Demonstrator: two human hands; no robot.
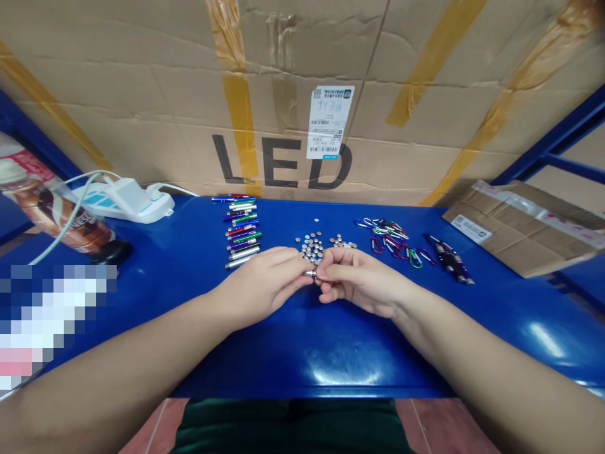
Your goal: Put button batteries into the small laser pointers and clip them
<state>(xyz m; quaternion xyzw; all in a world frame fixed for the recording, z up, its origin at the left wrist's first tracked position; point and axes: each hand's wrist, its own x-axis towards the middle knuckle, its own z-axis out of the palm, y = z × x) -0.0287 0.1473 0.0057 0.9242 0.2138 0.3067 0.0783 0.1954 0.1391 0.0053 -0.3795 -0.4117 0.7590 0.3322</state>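
While the person leans over the blue worktop [340,359], the left hand [259,290] and right hand [359,284] are curled closed, gripping a short silver cylinder [311,273] between their fingertips, just in front of two loose heaps of button cells [312,247]. Slim pen-shaped lights [242,230] lie in a row to the left; coloured carabiners [390,243] lie to the right. Behind everything stands a big cardboard carton [283,82] printed LED, only its taped side showing, contents hidden. A flat brown parcel [520,227] rests at the right end, and a tilted Nescafé can [51,208] sits at the left, both keeping their contents out of sight.
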